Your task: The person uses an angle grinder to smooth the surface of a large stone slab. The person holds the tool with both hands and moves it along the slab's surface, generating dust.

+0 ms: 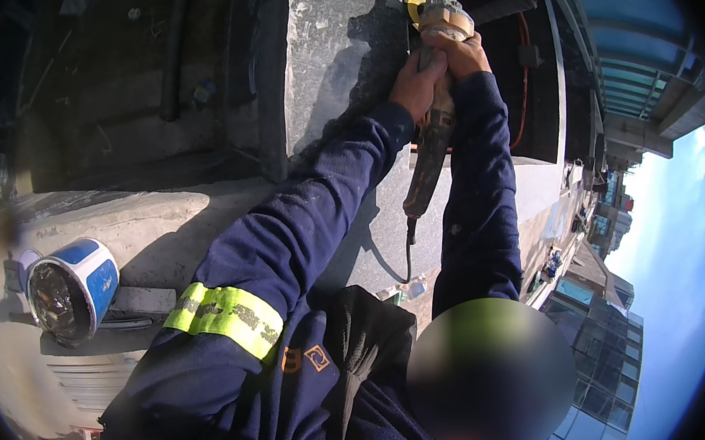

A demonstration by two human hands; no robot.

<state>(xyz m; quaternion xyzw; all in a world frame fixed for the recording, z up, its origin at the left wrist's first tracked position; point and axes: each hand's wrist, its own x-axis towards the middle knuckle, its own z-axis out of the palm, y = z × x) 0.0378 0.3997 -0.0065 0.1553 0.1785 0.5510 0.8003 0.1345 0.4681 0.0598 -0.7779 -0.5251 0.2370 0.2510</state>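
An angle grinder (427, 167) with a long dusty black body is held out at arm's length beside a grey concrete face (344, 24). My left hand (416, 89) is closed round the body behind the head. Nearer the gear head, my right hand (466, 56) grips the tool from the right side. The yellowish disc (415, 5) shows at the far end, close to the concrete edge; whether it touches is unclear. From the rear end a black power cord (411, 253) hangs in a curve. Both my sleeves are dark blue.
A white and blue bucket (101, 274) with dark contents lies or stands tilted at the lower left, by a pale concrete ledge (138, 218). An orange cable (524, 37) runs through the dark recess right of the grinder. Buildings (603, 349) rise at the right.
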